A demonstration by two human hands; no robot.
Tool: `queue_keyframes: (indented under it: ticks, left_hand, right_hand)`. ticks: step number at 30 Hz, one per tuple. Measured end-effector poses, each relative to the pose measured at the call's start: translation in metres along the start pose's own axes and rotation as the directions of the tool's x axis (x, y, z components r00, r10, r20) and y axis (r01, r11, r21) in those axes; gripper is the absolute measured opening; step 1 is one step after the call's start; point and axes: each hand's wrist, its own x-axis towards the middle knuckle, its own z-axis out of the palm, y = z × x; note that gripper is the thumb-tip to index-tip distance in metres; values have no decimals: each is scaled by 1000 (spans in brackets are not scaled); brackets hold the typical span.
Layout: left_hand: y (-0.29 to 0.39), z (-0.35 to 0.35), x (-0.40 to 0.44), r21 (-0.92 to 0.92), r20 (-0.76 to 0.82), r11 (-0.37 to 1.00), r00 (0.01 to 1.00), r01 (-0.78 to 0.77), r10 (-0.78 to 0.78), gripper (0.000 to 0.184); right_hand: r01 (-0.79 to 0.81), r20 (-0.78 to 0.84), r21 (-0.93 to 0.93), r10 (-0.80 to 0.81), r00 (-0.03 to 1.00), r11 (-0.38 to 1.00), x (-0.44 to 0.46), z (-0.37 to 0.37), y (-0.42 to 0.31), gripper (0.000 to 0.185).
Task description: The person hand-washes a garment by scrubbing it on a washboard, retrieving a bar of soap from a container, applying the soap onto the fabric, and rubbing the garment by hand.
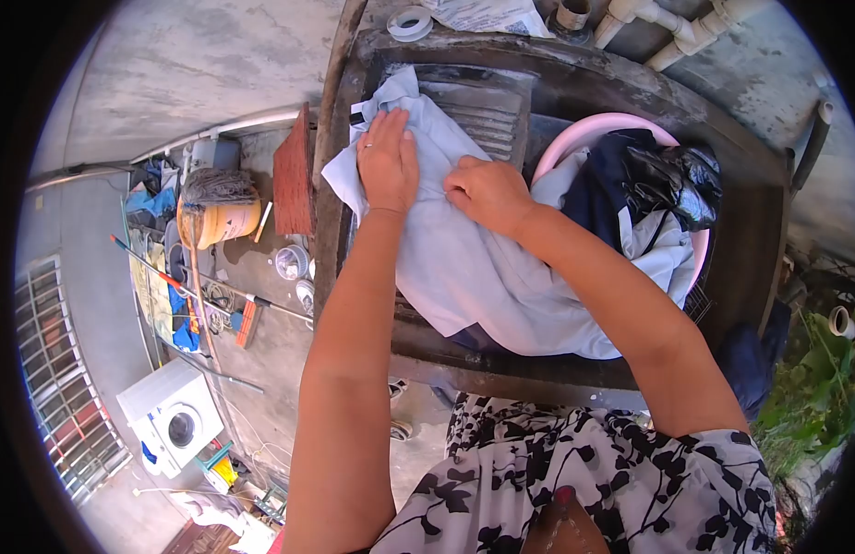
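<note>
A wet-looking, pale grey shirt (pixel 455 249) is spread over the ribbed washboard (pixel 487 111) of a dark stone wash sink (pixel 760 222). My left hand (pixel 387 162) lies flat on its upper left part, fingers stretched out, a ring on one finger. Beside its fingertips a small black label shows on the fabric. To the right, my right hand (pixel 487 194) is closed, with its curled fingers pressed into the shirt's cloth. The lower part of the shirt hangs in folds toward the sink's front edge.
A pink basin (pixel 575 138) with dark and pale clothes stands in the sink at right. A roll of tape (pixel 410 23) and a white bag (pixel 492 14) lie on the back ledge. A washing machine (pixel 174 415) and a yellow bucket (pixel 226 222) stand to the left.
</note>
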Motion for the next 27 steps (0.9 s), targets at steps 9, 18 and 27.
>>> queue_keyframes:
  ticks: [9,18,27]
  left_hand:
    - [33,-44,32,484,218,875,963,36,-160,31]
    - [103,-52,-11,182,420,925,877,-333,233,14]
    - [45,30,26,384,471,874,877,-296,90,14]
  right_hand:
    - [180,-85,-88,-187,979,980,-100,-6,-45,37]
    - [33,7,-251,-32,999,967,-110,17,-48,58]
    - [38,-73,-199,-54,996,979,-111,25,-37,58]
